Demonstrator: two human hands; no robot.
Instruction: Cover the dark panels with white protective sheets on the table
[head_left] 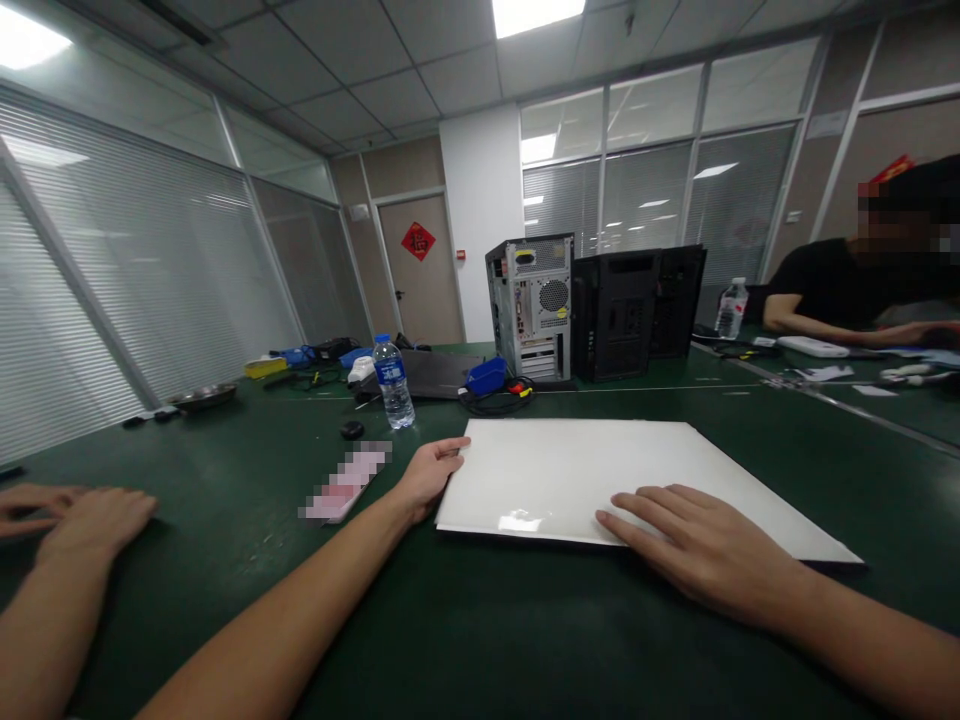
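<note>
- The shiny white board (555,465) lies flat on the green table (510,640), in front of the computer case (541,310)
- The left hand (426,480) is narrow at the board's left edge — I cannot tell if it pinches the edge or just touches it
- The right hand (701,545) is wide, with its fingers spread on top near the front edge
- Good handling means soft, even pushes, so the board does not slip or bend
- Holding the sides helps keep finger marks off the shiny top
- The bottle (393,385) stands past the left hand — a big swing that way could knock it, so small, slow moves are best
</note>
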